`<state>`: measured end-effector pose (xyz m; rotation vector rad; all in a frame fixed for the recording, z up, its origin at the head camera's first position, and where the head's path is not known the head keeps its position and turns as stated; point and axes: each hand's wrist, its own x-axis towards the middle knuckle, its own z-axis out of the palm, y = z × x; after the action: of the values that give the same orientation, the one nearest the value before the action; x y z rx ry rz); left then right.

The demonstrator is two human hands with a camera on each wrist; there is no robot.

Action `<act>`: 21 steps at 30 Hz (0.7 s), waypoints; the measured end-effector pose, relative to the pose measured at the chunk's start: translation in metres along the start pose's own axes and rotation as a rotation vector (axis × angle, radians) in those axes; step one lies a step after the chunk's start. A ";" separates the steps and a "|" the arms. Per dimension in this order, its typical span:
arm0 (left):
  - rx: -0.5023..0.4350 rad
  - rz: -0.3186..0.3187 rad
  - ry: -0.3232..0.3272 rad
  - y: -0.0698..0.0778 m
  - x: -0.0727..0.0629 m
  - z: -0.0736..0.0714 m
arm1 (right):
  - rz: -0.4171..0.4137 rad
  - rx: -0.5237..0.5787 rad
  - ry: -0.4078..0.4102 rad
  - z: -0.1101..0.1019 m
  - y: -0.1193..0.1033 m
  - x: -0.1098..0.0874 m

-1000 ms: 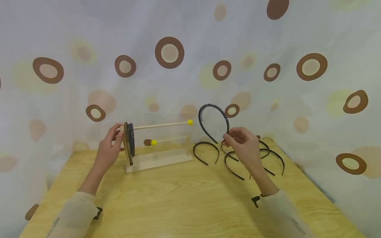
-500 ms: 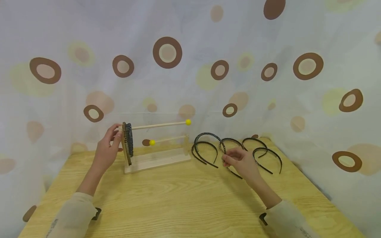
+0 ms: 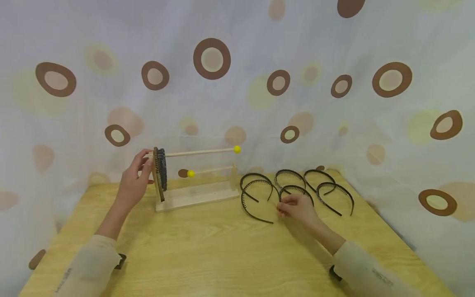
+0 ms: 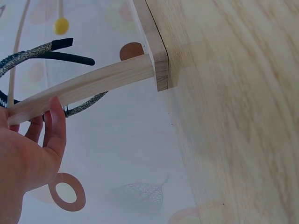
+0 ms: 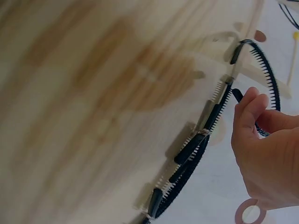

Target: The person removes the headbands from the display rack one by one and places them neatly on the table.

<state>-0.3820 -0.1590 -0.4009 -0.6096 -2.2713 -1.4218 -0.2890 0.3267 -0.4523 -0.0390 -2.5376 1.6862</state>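
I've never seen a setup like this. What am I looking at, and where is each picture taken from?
There is no machine, just a person's two bare hands. The wide view comes from a camera worn on the head; the close views come from cameras on each wrist. On the table is a wooden stand with yellow-tipped rods. The left hand holds its end post, beside some hanging headbands. The right hand pinches a dark, toothed headband, with five others close by.

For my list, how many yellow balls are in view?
2 in the head view: one yellow ball at right, tipping the upper dowel; another at left, tipping the lower dowel.
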 end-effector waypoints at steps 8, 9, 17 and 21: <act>0.005 -0.010 -0.011 0.002 -0.001 0.000 | -0.104 -0.384 0.085 0.004 0.008 0.006; 0.003 -0.014 -0.014 0.002 -0.001 0.000 | -0.104 -0.393 0.079 0.005 0.008 0.007; 0.004 -0.015 -0.014 0.001 -0.001 0.000 | -0.001 -0.260 -0.008 0.008 0.006 0.007; 0.010 -0.011 -0.013 0.000 0.001 0.000 | 0.003 -0.295 0.001 0.008 0.005 0.008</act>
<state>-0.3828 -0.1588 -0.4002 -0.6052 -2.2938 -1.4150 -0.2982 0.3219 -0.4590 -0.0651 -2.7624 1.2971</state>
